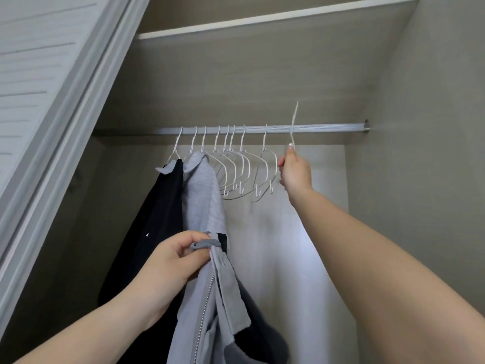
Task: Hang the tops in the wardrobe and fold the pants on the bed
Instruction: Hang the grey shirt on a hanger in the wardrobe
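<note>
My left hand (174, 261) grips the bunched collar of a grey zip-up top (210, 311) with dark panels, which hangs down in front of the open wardrobe. My right hand (295, 172) is raised and pinches the neck of a white wire hanger (294, 124); its hook stands just above the metal rail (328, 127). On the rail's left part hang a black top (154, 227) and a light grey top (202, 190), each on a hanger. Several empty white hangers (236, 174) hang between them and my right hand.
A white louvred sliding door (39, 88) stands at the left. A shelf edge (262, 19) runs above the rail. The wardrobe's side wall (420, 153) closes the right; the rail is bare to the right of my hand.
</note>
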The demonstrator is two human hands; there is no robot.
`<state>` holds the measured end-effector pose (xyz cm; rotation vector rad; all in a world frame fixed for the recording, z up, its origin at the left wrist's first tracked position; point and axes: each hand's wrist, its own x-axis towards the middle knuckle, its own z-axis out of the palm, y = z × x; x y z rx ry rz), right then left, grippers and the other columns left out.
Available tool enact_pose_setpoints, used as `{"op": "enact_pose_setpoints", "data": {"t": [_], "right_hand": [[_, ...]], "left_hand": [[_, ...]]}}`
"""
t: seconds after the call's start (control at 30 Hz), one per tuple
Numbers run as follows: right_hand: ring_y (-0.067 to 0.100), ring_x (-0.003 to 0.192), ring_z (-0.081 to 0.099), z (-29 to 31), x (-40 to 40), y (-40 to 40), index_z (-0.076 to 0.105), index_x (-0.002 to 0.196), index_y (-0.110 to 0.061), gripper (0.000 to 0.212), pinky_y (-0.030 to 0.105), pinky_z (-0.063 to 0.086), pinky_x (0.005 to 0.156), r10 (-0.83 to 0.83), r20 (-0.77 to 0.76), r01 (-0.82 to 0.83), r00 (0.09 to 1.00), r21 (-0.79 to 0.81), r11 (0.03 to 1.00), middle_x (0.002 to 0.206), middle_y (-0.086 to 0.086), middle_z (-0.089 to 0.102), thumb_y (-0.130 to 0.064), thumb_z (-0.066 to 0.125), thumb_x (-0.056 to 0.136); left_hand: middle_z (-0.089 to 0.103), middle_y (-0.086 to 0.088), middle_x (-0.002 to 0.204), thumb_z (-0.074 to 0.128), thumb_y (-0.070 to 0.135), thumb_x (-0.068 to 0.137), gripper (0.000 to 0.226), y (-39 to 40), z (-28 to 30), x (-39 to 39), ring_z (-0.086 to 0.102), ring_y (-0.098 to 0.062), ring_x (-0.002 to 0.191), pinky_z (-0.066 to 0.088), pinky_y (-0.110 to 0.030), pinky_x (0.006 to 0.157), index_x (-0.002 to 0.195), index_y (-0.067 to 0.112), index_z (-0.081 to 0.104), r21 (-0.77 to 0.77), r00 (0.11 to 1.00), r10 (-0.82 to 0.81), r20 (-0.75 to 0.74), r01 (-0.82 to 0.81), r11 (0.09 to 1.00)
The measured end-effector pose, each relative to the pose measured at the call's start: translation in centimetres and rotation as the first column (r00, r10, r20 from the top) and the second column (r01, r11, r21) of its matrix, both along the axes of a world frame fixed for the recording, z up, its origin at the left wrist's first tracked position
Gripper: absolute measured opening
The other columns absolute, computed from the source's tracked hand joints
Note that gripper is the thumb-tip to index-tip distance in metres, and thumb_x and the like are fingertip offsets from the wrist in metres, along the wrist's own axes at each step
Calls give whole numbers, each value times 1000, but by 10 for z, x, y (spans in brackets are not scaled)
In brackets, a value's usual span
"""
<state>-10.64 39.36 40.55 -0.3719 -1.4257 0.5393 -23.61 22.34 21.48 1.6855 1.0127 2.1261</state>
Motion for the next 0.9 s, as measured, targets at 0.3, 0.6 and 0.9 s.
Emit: {"op": "enact_pose_setpoints", "data": {"t": [0.3, 0.6, 0.9], "right_hand": [[17, 55, 44, -66, 35, -43, 52, 58, -19, 55, 27, 31, 53, -65, 94, 63, 993, 25, 998, 57, -4, 47, -47, 29, 99], [11, 56, 52, -198, 83, -148, 53, 84, -27, 33, 29, 43, 56, -41, 84, 52, 996, -134, 990, 47, -13, 50, -39, 28, 101], [14, 47, 53, -311, 141, -239, 60, 103, -22, 33, 35, 58, 58, 116, 16, -108, 993, -260, 960, 48, -2, 50, -26, 27, 105]], "left_hand": [[66, 0, 75, 59, 0, 88, 24, -10, -12, -3, 62, -9, 70, 52, -17, 66, 74, 16, 71, -30, 999, -44, -28, 44, 999], [67, 8, 69, 60, -4, 85, 30, -38, -61, 7, 60, 0, 66, 47, -10, 63, 72, 21, 72, -141, 989, -39, -142, 18, 990], [66, 5, 79, 62, -2, 84, 22, -77, -150, -9, 61, -2, 74, 47, -13, 70, 79, 18, 69, -339, 984, -6, -176, -55, 939]]}}
